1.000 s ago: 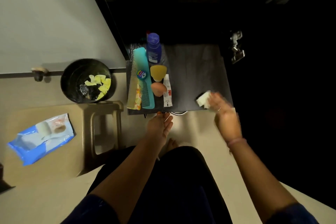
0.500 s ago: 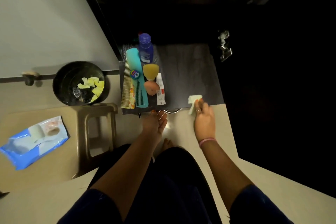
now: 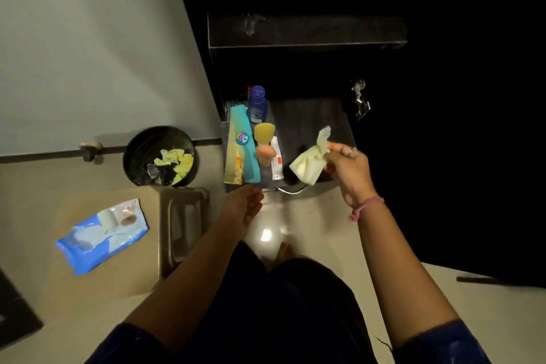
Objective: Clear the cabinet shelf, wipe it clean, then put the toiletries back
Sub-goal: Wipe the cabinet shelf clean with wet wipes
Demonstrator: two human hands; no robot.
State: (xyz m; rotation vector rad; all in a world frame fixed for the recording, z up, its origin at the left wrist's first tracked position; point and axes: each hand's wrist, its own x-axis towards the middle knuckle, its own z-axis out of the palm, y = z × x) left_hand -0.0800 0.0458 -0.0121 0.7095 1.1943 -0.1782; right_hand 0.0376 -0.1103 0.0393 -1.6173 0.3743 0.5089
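1. Bin (image 3: 139,156), black, round; left of centre, standing on the floor against the wall base. Contains crumpled pale yellow pieces (image 3: 174,161) and a bit of clear wrapping.
2. Stool (image 3: 183,216), beige plastic; just below the bin, centre left.
3. Wipes packet (image 3: 102,235), blue and white, soft; lower left, lying flat on a beige surface beside the stool.
4. Wall (image 3: 88,38), pale, plain; upper left.
5. Metal hinge (image 3: 360,99); upper right of centre, against darkness.
6. Floor (image 3: 310,216), glossy beige, bearing a bright light reflection; centre.
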